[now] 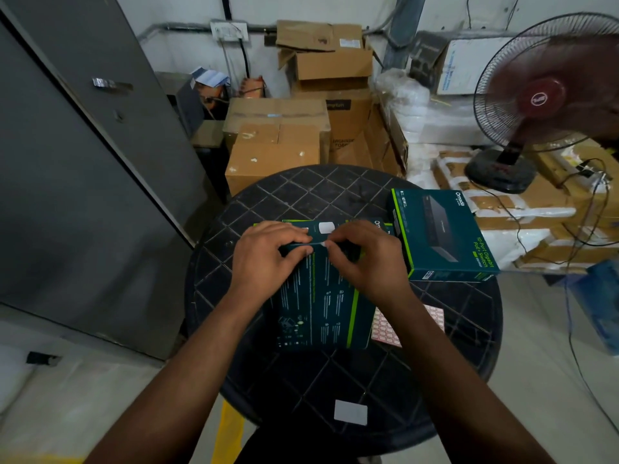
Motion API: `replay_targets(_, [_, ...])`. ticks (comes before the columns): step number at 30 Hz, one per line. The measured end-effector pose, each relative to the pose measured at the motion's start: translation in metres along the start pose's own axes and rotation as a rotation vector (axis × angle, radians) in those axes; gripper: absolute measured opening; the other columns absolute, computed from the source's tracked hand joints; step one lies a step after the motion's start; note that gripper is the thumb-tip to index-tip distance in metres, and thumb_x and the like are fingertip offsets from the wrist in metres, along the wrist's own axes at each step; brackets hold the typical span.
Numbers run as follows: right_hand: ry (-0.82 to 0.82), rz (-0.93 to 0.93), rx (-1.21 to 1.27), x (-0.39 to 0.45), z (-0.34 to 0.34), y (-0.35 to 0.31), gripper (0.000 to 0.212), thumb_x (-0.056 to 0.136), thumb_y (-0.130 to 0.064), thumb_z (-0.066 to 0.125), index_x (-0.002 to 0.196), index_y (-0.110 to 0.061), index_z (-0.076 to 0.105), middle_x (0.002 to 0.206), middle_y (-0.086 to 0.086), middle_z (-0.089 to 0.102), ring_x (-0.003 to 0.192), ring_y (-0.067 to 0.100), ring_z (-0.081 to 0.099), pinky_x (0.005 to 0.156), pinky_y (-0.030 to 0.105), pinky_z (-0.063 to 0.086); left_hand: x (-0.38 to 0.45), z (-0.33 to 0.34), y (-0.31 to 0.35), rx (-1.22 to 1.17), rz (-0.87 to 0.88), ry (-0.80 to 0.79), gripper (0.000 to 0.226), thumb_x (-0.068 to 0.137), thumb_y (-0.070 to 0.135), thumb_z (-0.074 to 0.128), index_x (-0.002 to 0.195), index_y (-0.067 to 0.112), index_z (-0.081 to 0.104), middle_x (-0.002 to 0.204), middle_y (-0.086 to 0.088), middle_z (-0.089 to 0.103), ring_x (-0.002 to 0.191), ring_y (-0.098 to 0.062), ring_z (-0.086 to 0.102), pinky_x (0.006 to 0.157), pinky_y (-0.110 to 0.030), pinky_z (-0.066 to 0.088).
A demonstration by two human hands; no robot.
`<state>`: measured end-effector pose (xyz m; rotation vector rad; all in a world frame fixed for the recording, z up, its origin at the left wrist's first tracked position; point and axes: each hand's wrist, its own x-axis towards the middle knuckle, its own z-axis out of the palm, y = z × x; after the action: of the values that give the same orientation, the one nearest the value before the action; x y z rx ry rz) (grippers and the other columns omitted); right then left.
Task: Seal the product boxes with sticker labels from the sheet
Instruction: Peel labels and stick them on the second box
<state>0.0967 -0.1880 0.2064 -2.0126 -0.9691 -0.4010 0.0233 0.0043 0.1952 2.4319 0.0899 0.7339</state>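
A dark teal product box point(318, 306) with green edges lies flat in the middle of the round black table point(301, 195). My left hand point(268, 259) grips its far edge, fingers curled over it. My right hand point(361, 259) pinches a small white sticker point(323, 243) at that same edge, between the two hands. Another teal box lies just behind, with a white sticker point(325, 227) on it. A third teal box point(442, 232) leans at the table's right. The pink sticker sheet point(385, 329) lies on the table under my right forearm, partly hidden.
A white label point(350, 412) is on the table's near edge. Stacked cardboard boxes point(278, 145) stand behind the table. A running maroon fan point(549, 98) with cables is at the right. A grey metal cabinet point(83, 162) fills the left.
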Motion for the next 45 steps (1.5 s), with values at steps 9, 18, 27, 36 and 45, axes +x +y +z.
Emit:
replay_targets(9, [0.044, -0.096, -0.176, 0.007, 0.009, 0.008, 0.009, 0.091, -0.019, 0.07, 0.09, -0.012, 0.076, 0.092, 0.003, 0.072, 0.075, 0.021, 0.068, 0.064, 0.036, 0.056, 0.002, 0.001, -0.002, -0.035, -0.04, -0.013, 0.014, 0.079, 0.033, 0.083, 0.092, 0.033, 0.079, 0.101, 0.022, 0.073, 0.1, -0.001, 0.065, 0.089, -0.045, 0.053])
replay_targets(18, [-0.026, -0.198, -0.331, 0.014, 0.012, 0.007, 0.017, 0.094, -0.022, 0.063, 0.088, -0.011, 0.074, 0.09, 0.004, 0.07, 0.078, 0.025, 0.067, 0.055, 0.039, 0.055, 0.003, 0.002, -0.003, -0.026, -0.054, -0.022, 0.013, 0.079, 0.035, 0.082, 0.092, 0.035, 0.079, 0.101, 0.021, 0.075, 0.102, -0.004, 0.065, 0.088, -0.045, 0.053])
replay_targets(27, [-0.043, -0.222, -0.419, 0.015, 0.017, 0.004, 0.026, 0.098, -0.021, 0.054, 0.079, -0.009, 0.068, 0.082, 0.006, 0.065, 0.07, 0.026, 0.062, 0.047, 0.038, 0.05, 0.003, 0.001, -0.001, -0.031, -0.059, -0.01, 0.014, 0.078, 0.033, 0.084, 0.091, 0.033, 0.079, 0.099, 0.019, 0.075, 0.1, -0.005, 0.065, 0.087, -0.045, 0.054])
replay_targets(36, [-0.085, -0.232, -0.47, 0.018, 0.016, 0.0, 0.026, 0.094, -0.022, 0.056, 0.075, -0.01, 0.068, 0.078, 0.005, 0.064, 0.068, 0.025, 0.061, 0.044, 0.036, 0.049, 0.004, -0.002, 0.002, -0.026, -0.046, -0.01, 0.014, 0.077, 0.032, 0.084, 0.091, 0.033, 0.079, 0.098, 0.02, 0.075, 0.099, -0.003, 0.065, 0.087, -0.043, 0.054])
replay_targets(45, [-0.157, -0.24, -0.47, 0.021, 0.01, -0.007, 0.025, 0.088, -0.022, 0.053, 0.071, -0.012, 0.068, 0.073, 0.003, 0.062, 0.066, 0.024, 0.059, 0.045, 0.032, 0.044, 0.002, -0.004, 0.003, -0.026, -0.045, -0.021, 0.015, 0.077, 0.034, 0.084, 0.091, 0.034, 0.079, 0.098, 0.019, 0.075, 0.097, -0.001, 0.063, 0.087, -0.041, 0.053])
